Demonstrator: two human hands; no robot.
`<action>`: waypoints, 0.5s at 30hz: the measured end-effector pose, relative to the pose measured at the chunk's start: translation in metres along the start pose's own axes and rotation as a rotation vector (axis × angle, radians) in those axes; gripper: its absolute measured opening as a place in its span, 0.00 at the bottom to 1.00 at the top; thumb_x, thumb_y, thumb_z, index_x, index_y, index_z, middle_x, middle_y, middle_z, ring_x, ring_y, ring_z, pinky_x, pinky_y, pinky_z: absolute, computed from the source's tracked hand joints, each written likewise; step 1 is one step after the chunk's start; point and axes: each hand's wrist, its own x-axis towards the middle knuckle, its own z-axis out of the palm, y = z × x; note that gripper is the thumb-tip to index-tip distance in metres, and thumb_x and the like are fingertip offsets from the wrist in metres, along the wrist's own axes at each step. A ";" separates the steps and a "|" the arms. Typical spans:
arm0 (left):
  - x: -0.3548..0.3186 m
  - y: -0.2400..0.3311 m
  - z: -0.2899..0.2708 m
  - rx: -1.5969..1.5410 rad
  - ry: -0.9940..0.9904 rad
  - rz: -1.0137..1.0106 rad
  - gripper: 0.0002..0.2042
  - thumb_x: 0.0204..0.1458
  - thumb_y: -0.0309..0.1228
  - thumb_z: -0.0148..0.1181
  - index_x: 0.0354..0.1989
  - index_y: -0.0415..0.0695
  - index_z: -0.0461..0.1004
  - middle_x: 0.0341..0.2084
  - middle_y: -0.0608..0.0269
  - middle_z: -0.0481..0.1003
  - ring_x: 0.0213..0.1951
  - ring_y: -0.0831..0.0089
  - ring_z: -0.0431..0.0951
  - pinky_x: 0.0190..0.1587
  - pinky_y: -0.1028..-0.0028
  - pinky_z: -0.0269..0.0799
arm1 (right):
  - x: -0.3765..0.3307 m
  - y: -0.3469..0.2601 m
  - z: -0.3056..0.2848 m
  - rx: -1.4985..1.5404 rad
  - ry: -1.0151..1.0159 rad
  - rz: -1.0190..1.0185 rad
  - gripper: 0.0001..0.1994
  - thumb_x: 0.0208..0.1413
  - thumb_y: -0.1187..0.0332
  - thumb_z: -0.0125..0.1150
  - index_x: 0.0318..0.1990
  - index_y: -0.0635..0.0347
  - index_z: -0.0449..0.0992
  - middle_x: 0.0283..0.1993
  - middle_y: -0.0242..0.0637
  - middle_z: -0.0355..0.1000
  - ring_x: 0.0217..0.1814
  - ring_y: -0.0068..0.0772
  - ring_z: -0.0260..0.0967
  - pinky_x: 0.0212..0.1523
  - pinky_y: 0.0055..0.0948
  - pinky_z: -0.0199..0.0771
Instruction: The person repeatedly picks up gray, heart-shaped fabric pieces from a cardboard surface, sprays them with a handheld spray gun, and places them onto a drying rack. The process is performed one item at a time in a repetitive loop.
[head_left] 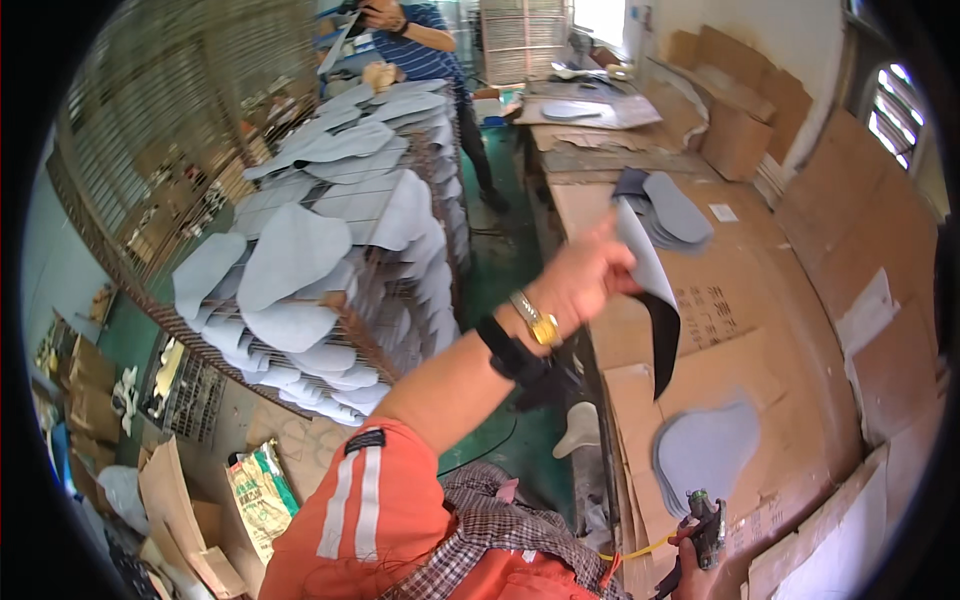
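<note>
My left hand reaches across to the right and pinches the edge of a sole-shaped sheet, pale grey on one face and black on the other. The sheet hangs curved above a cardboard-covered bench. At the lower right, my right hand grips a spray gun, from which a yellow hose runs left. Just beyond the gun lies a stack of grey sole-shaped sheets. Another stack of them sits farther up the bench, past my left hand.
Wire racks on the left carry many layers of grey sheets. Cardboard covers the bench, and more cardboard panels lean along its right side. A co-worker stands at the far end. Cartons and a bag lie lower left.
</note>
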 end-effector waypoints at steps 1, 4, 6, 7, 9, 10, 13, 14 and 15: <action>0.002 0.034 -0.011 0.046 0.008 0.089 0.22 0.45 0.14 0.46 0.51 0.43 0.64 0.38 0.63 0.72 0.37 0.68 0.77 0.42 0.63 0.77 | 0.008 0.007 0.010 -0.006 -0.002 -0.100 0.26 0.53 0.76 0.53 0.62 0.61 0.59 0.39 0.37 0.73 0.10 0.14 0.53 0.10 0.14 0.52; 0.014 0.124 -0.037 0.140 0.161 0.425 0.20 0.44 0.13 0.44 0.46 0.43 0.64 0.34 0.60 0.71 0.34 0.65 0.76 0.39 0.61 0.78 | 0.014 -0.051 0.044 -0.040 -0.097 0.195 0.23 0.54 0.74 0.54 0.59 0.60 0.63 0.35 0.35 0.73 0.10 0.13 0.52 0.10 0.14 0.51; 0.020 0.184 -0.047 0.185 0.352 0.704 0.21 0.41 0.13 0.45 0.47 0.43 0.64 0.34 0.59 0.70 0.33 0.65 0.75 0.35 0.63 0.77 | 0.021 -0.039 0.058 -0.030 -0.121 0.207 0.19 0.55 0.73 0.54 0.55 0.60 0.67 0.34 0.33 0.73 0.10 0.13 0.51 0.10 0.15 0.51; 0.018 0.211 -0.053 0.198 0.483 0.857 0.23 0.39 0.13 0.45 0.48 0.42 0.64 0.34 0.60 0.69 0.32 0.66 0.74 0.32 0.64 0.77 | 0.026 -0.028 0.062 -0.027 -0.139 0.209 0.17 0.55 0.72 0.55 0.53 0.60 0.69 0.33 0.32 0.73 0.10 0.13 0.51 0.10 0.15 0.50; 0.023 0.246 -0.068 0.262 0.603 1.133 0.26 0.40 0.11 0.44 0.52 0.40 0.61 0.37 0.59 0.69 0.36 0.68 0.73 0.37 0.67 0.75 | 0.034 -0.018 0.071 -0.072 -0.165 0.179 0.11 0.54 0.69 0.58 0.45 0.57 0.73 0.30 0.28 0.72 0.10 0.13 0.50 0.10 0.16 0.48; 0.032 0.269 -0.110 0.386 0.776 1.361 0.26 0.41 0.11 0.45 0.51 0.45 0.62 0.35 0.62 0.69 0.32 0.69 0.71 0.28 0.68 0.74 | 0.036 -0.021 0.081 -0.071 -0.195 0.171 0.10 0.54 0.69 0.59 0.44 0.56 0.73 0.29 0.27 0.72 0.10 0.12 0.50 0.10 0.16 0.48; 0.052 0.258 -0.175 0.187 1.072 1.280 0.27 0.43 0.14 0.47 0.55 0.46 0.61 0.44 0.61 0.69 0.38 0.68 0.72 0.28 0.70 0.74 | 0.037 -0.030 0.098 -0.112 -0.193 0.200 0.11 0.53 0.71 0.61 0.44 0.55 0.73 0.27 0.24 0.69 0.11 0.12 0.49 0.10 0.17 0.47; 0.045 0.256 -0.225 0.148 1.265 1.164 0.26 0.44 0.15 0.47 0.55 0.46 0.62 0.44 0.60 0.70 0.39 0.67 0.73 0.28 0.69 0.74 | 0.039 -0.038 0.106 -0.126 -0.246 0.177 0.11 0.53 0.71 0.61 0.45 0.55 0.73 0.27 0.24 0.68 0.11 0.12 0.49 0.10 0.17 0.46; 0.049 0.246 -0.248 0.049 1.331 1.053 0.25 0.44 0.15 0.47 0.55 0.46 0.62 0.43 0.59 0.71 0.39 0.65 0.73 0.29 0.68 0.75 | 0.039 -0.046 0.111 -0.148 -0.260 0.169 0.12 0.53 0.72 0.61 0.45 0.55 0.73 0.27 0.24 0.68 0.11 0.12 0.48 0.11 0.17 0.46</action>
